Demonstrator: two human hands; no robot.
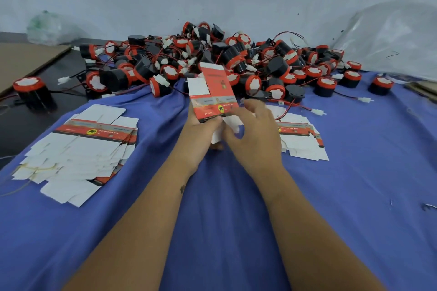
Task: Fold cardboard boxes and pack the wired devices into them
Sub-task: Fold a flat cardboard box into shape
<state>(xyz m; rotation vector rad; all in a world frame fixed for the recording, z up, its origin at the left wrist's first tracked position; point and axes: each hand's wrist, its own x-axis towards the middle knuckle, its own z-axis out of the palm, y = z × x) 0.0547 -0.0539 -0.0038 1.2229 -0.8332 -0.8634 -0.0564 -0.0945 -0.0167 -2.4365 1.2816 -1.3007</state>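
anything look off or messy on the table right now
The flat box stack on the left is fanned out askew, not squared. One wired device sits apart from the main pile, off the blue cloth. Both hands, left hand and right hand, hold a half-folded box.

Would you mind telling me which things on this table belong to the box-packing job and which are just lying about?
Part of the job:
- red box, held by left hand and right hand
- flat box stack on the left
- flat box stack on the right
- pile of wired devices

Lying about:
- clear plastic bags
- brown cardboard sheet
- blue cloth, only a work surface
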